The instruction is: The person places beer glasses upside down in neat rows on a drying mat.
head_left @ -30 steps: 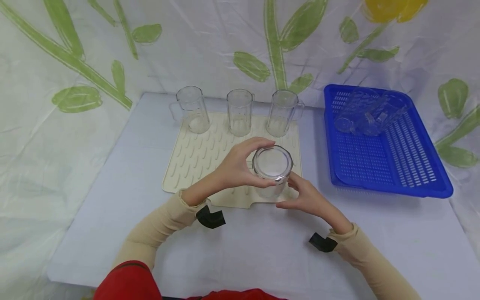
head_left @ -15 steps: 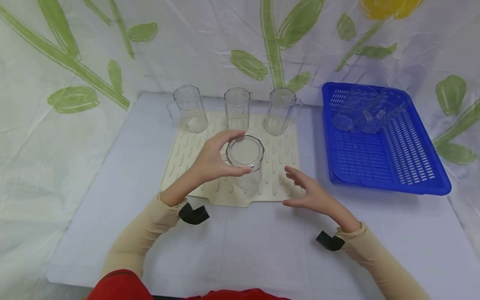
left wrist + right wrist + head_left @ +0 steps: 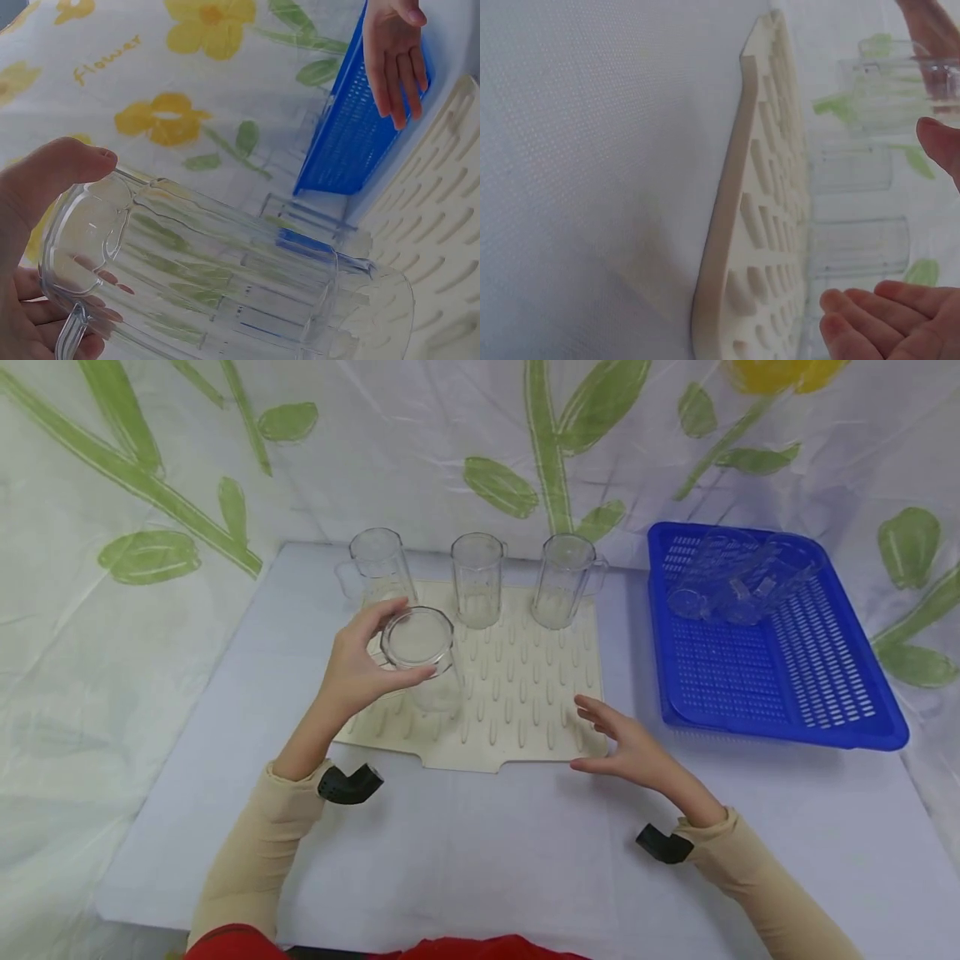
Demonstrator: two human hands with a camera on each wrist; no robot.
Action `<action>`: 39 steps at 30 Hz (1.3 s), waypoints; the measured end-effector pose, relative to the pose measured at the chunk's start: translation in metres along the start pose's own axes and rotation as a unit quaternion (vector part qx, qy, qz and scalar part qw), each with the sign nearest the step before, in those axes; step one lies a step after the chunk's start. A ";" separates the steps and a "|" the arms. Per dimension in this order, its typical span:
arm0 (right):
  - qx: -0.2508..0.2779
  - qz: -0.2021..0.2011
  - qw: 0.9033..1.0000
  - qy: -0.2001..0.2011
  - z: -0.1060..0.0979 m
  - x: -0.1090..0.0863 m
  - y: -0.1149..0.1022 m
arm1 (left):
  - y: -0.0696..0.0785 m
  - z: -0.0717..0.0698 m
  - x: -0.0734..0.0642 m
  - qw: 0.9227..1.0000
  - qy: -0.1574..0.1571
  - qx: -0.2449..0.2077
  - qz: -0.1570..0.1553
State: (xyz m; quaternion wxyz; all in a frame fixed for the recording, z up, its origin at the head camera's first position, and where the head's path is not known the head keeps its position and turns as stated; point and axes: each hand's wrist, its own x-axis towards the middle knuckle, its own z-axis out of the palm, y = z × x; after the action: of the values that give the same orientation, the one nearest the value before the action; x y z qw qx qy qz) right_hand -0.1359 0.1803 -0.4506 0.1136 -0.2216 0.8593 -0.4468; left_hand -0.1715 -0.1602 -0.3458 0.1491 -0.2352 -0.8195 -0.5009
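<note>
My left hand [image 3: 354,662] grips a clear glass mug [image 3: 437,687] round its upper end, thumb on the near side. The mug hangs over the left part of a cream ridged drying mat [image 3: 517,710], a little above it as the right wrist view suggests. Its thick, base-like end is up, and the handle lies on the palm side in the left wrist view. Behind it on the mat stand three more glass mugs: left [image 3: 377,560], middle [image 3: 477,581] and right [image 3: 562,581]. My right hand [image 3: 626,750] hovers by the mat's front right corner, fingers spread, holding nothing.
To the right sits a blue plastic basket [image 3: 720,693] with glass mugs [image 3: 750,585] lying in its far end. The white-covered table [image 3: 510,852] meets a flower-printed curtain [image 3: 420,460] at the back.
My left hand has carried the mug leftward across the mat, from its right half to its left. The right hand has come off the mug and drawn slightly right.
</note>
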 end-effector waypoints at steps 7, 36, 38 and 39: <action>0.006 0.000 1.000 -0.004 0.004 0.000 -0.002 | -0.010 -0.018 -0.014 0.998 0.028 0.011 -0.059; 0.011 0.005 1.000 0.013 0.007 0.004 -0.001 | -0.084 -0.058 -0.023 0.983 0.024 -0.018 -0.183; 0.015 0.007 1.000 0.011 0.006 0.004 -0.001 | -0.086 -0.059 -0.021 0.981 0.025 -0.020 -0.189; 0.016 0.007 1.000 0.010 0.006 0.004 -0.001 | -0.086 -0.059 -0.020 0.981 0.025 -0.021 -0.191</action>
State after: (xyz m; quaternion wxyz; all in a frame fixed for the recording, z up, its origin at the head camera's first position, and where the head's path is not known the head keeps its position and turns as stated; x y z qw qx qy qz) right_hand -0.1364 0.1738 -0.4537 0.1114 -0.2090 0.8548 -0.4618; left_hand -0.1999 -0.2514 -0.3933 0.0663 -0.0646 -0.8348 -0.5427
